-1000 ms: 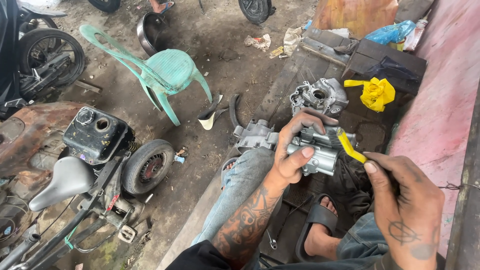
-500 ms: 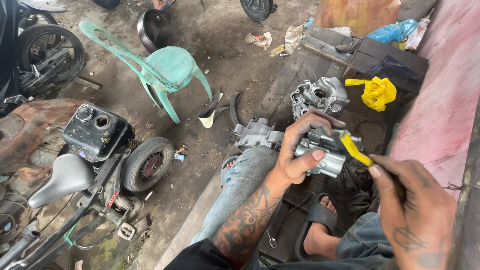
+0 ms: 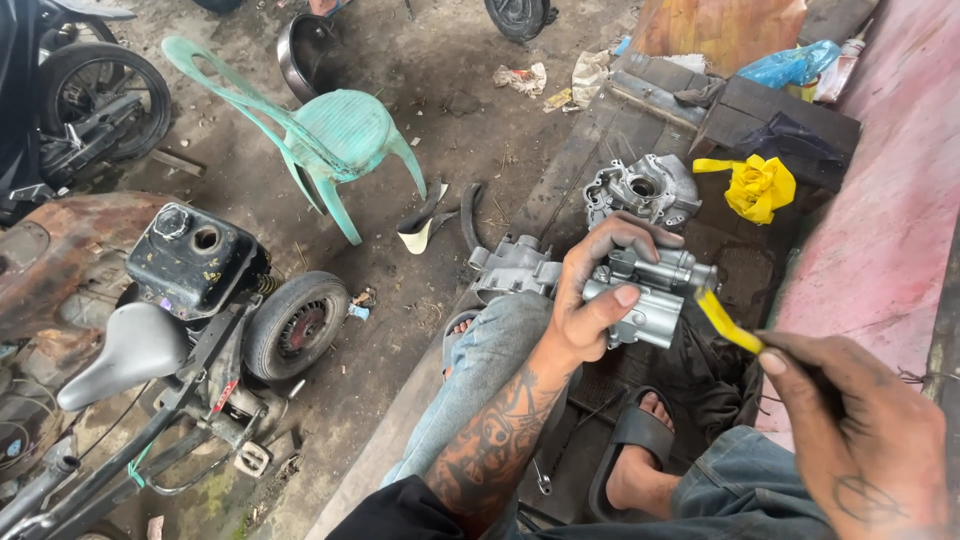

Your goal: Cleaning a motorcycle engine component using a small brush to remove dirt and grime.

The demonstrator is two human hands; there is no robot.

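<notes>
Head view looks down over my knees: my left hand has its grip wrapped round a silver cast engine part, thumb across the near face and fingers curled over the top, holding it up above my lap and clear of the dark wooden platform I sit on. My right hand pinches the dark handle of a yellow-handled brush between thumb and bent fingers; its far end touches the right end of the casting, just past my left fingertips.

As I judge it, the work is mid-course. The metal facing me looks pale and fairly clean, yet the brush is at only one corner, and I cannot tell how the recesses or the hidden far side look. A second grey casting sits against my left knee, just left of the one I hold, and a third, rounder housing lies farther out on the platform; neither is in my hands, so I take them as waiting or finished, and cannot say which.

The held part lies wholly within the left grip, tilted slightly with its right end exposed to the brush. A crumpled yellow rag rests beyond, a green plastic chair stands on the dirt floor to the left.
</notes>
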